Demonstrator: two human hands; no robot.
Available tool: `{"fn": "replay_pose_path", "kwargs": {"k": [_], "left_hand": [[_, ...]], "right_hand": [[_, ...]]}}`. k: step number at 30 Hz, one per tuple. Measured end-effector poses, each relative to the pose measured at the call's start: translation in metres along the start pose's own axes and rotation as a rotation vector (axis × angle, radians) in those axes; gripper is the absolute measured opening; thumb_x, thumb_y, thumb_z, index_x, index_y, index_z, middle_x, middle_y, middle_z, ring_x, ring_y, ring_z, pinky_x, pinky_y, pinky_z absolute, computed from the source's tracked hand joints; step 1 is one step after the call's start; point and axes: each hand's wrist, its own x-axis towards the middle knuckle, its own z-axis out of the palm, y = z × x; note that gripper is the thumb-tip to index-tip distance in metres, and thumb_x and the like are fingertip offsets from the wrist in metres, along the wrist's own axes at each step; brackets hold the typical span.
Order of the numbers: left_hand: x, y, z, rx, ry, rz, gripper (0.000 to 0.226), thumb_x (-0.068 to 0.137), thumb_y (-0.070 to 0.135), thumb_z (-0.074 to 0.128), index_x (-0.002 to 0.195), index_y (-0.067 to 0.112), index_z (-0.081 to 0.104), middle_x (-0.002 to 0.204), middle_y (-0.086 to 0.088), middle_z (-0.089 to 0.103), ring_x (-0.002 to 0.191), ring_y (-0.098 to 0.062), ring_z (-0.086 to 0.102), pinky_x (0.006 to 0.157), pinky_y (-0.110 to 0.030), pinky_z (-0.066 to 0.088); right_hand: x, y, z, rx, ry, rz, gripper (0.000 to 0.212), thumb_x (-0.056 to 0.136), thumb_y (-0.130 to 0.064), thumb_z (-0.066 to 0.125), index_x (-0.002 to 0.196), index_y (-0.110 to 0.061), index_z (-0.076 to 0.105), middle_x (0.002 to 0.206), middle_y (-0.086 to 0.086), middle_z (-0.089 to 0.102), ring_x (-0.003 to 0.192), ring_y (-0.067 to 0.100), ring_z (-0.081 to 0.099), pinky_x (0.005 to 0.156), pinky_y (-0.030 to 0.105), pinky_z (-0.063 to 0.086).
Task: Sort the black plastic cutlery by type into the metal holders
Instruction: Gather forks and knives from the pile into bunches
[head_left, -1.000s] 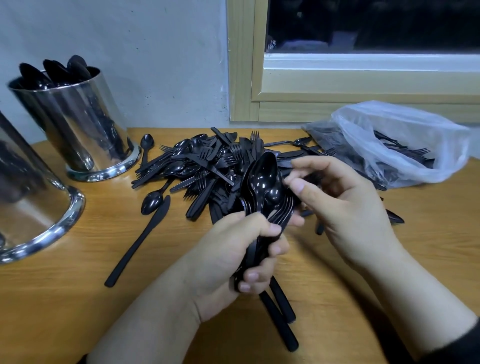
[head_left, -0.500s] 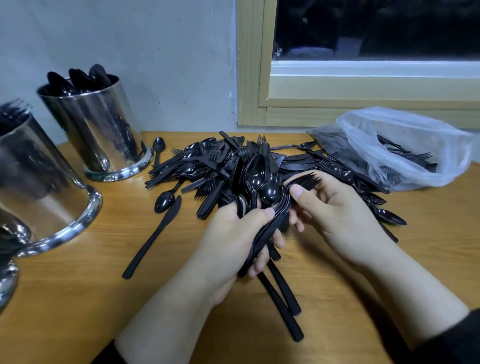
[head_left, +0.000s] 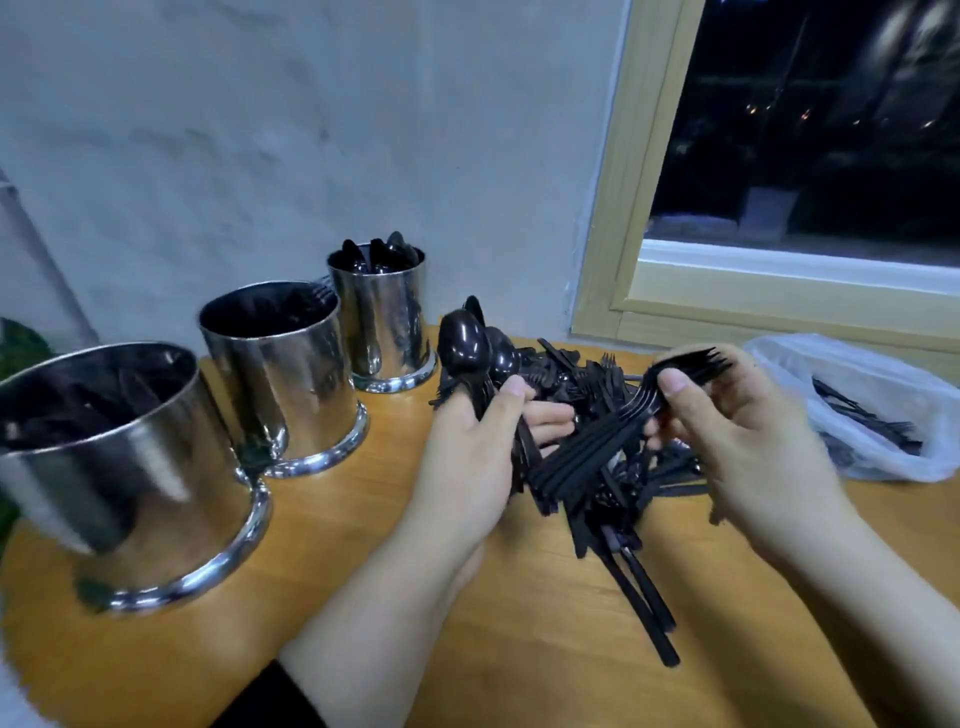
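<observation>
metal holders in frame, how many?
3, in a row along the table's left side: the nearest holder at the left edge, the middle holder behind it, the far holder by the wall with spoons in it. More may sit out of frame left.

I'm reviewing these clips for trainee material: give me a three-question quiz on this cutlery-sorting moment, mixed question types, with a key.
1. True or false: the right hand grips a bundle of forks.
2. What does the left hand hold?
A. knives only
B. spoons, bowls up
C. nothing
3. Fill in: the number of metal holders standing in a row along the table is ____.

Key
1. True: thumb and fingers pinch the forks just below the tines.
2. B
3. Three; the farthest holder shows spoon bowls above its rim. What the near holder contains is too blurred to tell.
</observation>
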Motion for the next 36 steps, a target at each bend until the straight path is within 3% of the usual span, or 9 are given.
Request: {"fn": "replay_pose_path", "kwargs": {"k": [3,7,14,17,24,28,30,32,36], "left_hand": [[-0.003,0.025,-0.028,-0.048,0.117,0.07,0.028,0.11,0.028,0.046,0.106,0.004,0.059,0.082,-0.009,0.074,0.075,-0.024,0.075,0.073,-0.037,0.063],[-0.011,0.052,-0.071,0.082,0.198,0.145,0.03,0.11,0.028,0.048,0.089,0.007,0.053,0.064,-0.001,0.049,0.046,-0.016,0.045,0.046,-0.028,0.044],[-0.021,0.117,-0.153,0.136,0.212,0.206,0.026,0.104,0.027,0.061,0.086,0.011,0.052,0.064,-0.002,0.051,0.049,-0.019,0.052,0.051,-0.031,0.048],[-0.019,0.14,-0.188,0.131,0.209,0.208,0.018,0.104,0.025,0.061,0.092,0.014,0.053,0.064,0.002,0.047,0.046,-0.014,0.042,0.049,-0.027,0.037],[-0.014,0.154,-0.231,0.095,0.289,0.168,0.018,0.101,0.028,0.064,0.107,0.015,0.053,0.056,0.01,0.031,0.045,-0.007,0.025,0.041,-0.02,0.021],[-0.011,0.15,-0.232,0.072,0.249,0.116,0.018,0.102,0.028,0.064,0.095,0.011,0.062,0.055,0.009,0.032,0.043,-0.007,0.026,0.039,-0.019,0.023],[-0.01,0.148,-0.23,0.073,0.215,0.08,0.019,0.102,0.027,0.064,0.096,0.009,0.062,0.054,0.008,0.033,0.043,-0.007,0.026,0.038,-0.019,0.022],[-0.01,0.145,-0.225,0.091,0.165,0.019,0.021,0.101,0.027,0.065,0.095,0.007,0.063,0.055,0.005,0.033,0.043,-0.008,0.025,0.037,-0.019,0.02],[-0.011,0.137,-0.202,0.136,-0.008,-0.127,0.023,0.099,0.024,0.065,0.083,0.009,0.063,0.055,0.002,0.036,0.041,-0.007,0.027,0.034,-0.018,0.02]], "right_hand": [[0.001,-0.028,0.012,0.053,0.085,-0.011,0.009,0.101,-0.025,0.055,0.098,-0.019,0.062,0.074,0.006,0.069,0.067,0.018,0.07,0.055,0.013,0.05],[0.009,-0.065,0.043,0.017,0.113,-0.062,0.013,0.102,-0.027,0.054,0.101,-0.017,0.062,0.075,0.009,0.069,0.071,0.023,0.068,0.056,0.013,0.05],[0.066,-0.122,0.141,-0.106,0.05,-0.272,0.014,0.103,-0.025,0.054,0.104,-0.013,0.062,0.08,-0.001,0.067,0.065,0.008,0.062,0.062,0.026,0.052],[0.1,-0.133,0.188,-0.169,0.002,-0.336,0.013,0.102,-0.024,0.056,0.1,-0.013,0.062,0.086,0.003,0.069,0.077,0.02,0.064,0.074,0.041,0.052],[0.154,-0.112,0.266,-0.589,-0.17,-0.368,0.018,0.099,-0.032,0.059,0.106,-0.016,0.064,0.1,0.013,0.071,0.097,0.036,0.063,0.074,0.038,0.047],[0.151,-0.091,0.28,-0.756,-0.365,-0.303,0.055,0.093,-0.059,0.058,0.129,-0.017,0.062,0.123,0.009,0.065,0.116,0.033,0.058,0.093,0.042,0.048],[0.144,-0.099,0.27,-0.574,-0.233,-0.291,0.054,0.098,-0.055,0.052,0.135,-0.017,0.059,0.129,0.006,0.063,0.118,0.026,0.058,0.1,0.042,0.046],[0.127,-0.118,0.251,-0.271,-0.215,-0.269,0.041,0.102,-0.049,0.049,0.131,-0.024,0.061,0.12,-0.005,0.068,0.097,0.01,0.065,0.087,0.036,0.051],[0.087,-0.15,0.21,-0.068,-0.588,-0.288,0.052,0.093,-0.054,0.047,0.14,-0.032,0.052,0.1,-0.001,0.071,0.069,0.013,0.059,0.069,0.038,0.053]]}}
